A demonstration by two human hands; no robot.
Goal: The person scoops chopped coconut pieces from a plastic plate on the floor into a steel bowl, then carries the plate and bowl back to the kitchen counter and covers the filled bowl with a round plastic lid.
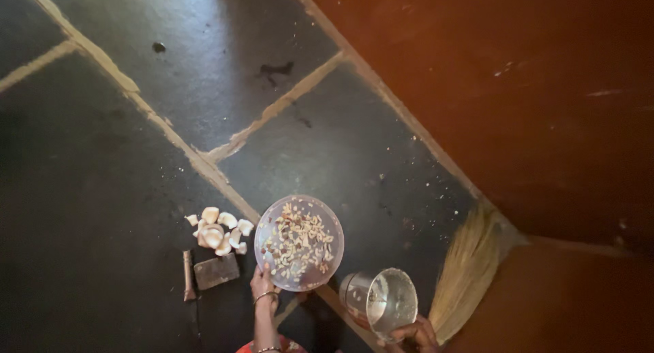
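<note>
The left hand (262, 283) has its grip closed on the rim of a clear plate (299, 242) of chopped pieces, held over the dark stone floor (102, 189). The right hand (417, 334), at five o'clock from the plate, grasps a steel jar (381, 302) tilted on its side. White chunks (218, 232) and a small chopper (208, 272) lie at nine o'clock; a broom (466, 268) leans at three o'clock.
</note>
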